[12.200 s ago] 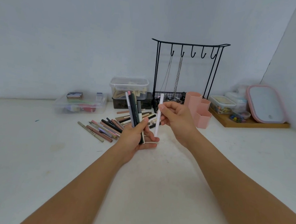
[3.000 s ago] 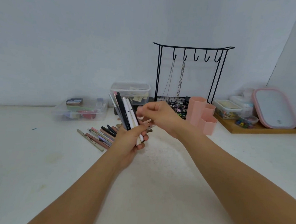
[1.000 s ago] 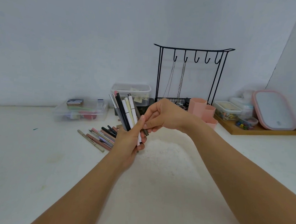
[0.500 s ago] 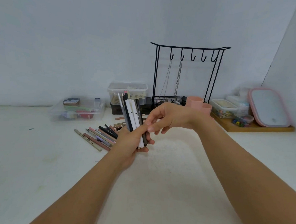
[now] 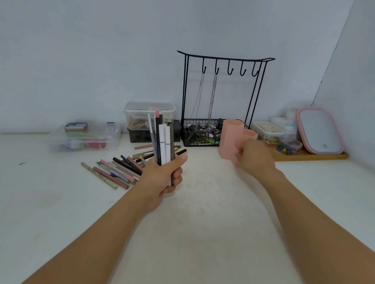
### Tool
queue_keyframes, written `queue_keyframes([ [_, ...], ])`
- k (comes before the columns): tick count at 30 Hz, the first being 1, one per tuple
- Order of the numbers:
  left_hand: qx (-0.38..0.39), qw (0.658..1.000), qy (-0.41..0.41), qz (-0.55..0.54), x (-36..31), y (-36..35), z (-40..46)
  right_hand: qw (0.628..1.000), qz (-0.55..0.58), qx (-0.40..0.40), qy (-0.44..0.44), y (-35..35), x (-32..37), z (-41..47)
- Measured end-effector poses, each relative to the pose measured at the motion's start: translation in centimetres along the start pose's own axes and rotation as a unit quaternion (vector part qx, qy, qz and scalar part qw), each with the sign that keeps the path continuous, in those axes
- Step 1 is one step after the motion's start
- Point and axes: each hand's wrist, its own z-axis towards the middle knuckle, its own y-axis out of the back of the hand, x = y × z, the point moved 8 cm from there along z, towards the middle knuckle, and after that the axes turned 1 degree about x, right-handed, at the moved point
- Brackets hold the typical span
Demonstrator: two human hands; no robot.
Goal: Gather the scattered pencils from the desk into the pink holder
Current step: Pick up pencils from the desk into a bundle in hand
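Observation:
My left hand (image 5: 163, 176) is shut on a bundle of pencils (image 5: 163, 140), held upright above the desk. Several more scattered pencils (image 5: 116, 170) lie in a heap on the white desk just left of that hand. The pink holder (image 5: 228, 135) stands at the back, right of centre. My right hand (image 5: 252, 160) is blurred, with its fingers curled, right in front of the holder's low compartments and hiding them. Whether it grips the holder or only touches it is unclear.
A black wire jewellery rack (image 5: 220, 95) with hanging chains stands behind the holder. Clear plastic boxes (image 5: 83, 135) and stacked tubs (image 5: 148, 115) sit at the back left. A wooden tray (image 5: 308, 154) with small containers and a pink-framed mirror (image 5: 319, 130) fills the back right corner.
My right hand has left the bundle and moved right to the front of the pink holder. My left hand still holds the pencils upright.

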Motion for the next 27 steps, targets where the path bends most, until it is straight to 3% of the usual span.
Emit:
queue_keyframes([
  [6,0.009,0.999,0.017,0.039,0.3,-0.6,-0.6,0.988,0.011,0.151,0.002,0.6,5.2,-2.7],
  [8,0.013,0.998,0.021,0.052,0.6,-0.8,-0.9,0.992,0.041,0.115,0.026,3.0,7.1,-3.7],
  [10,0.015,0.998,0.020,0.063,0.8,-1.0,-1.1,0.983,0.175,0.023,0.045,6.6,8.9,-4.7],
  [11,0.014,0.997,0.017,0.068,0.8,-1.0,-1.1,0.955,0.293,0.029,0.029,7.4,9.6,-5.4],
  [13,0.010,0.996,0.010,0.088,0.8,-1.2,-1.1,0.851,0.502,0.155,0.020,6.2,12.7,-7.3],
  [15,0.011,0.993,0.004,0.118,0.7,-1.7,-1.2,0.802,0.552,0.226,0.028,4.0,15.1,-8.6],
  [19,0.012,0.984,-0.017,0.174,0.8,-2.5,-1.7,0.805,0.559,0.192,-0.054,1.0,15.3,-9.3],
  [25,0.042,0.979,-0.066,0.187,-0.1,-3.5,-1.8,0.802,0.585,0.107,-0.060,1.2,13.6,-8.0],
  [27,0.028,0.978,-0.089,0.184,-0.5,-3.0,-1.7,0.816,0.572,0.059,-0.053,1.7,12.4,-7.1],
])
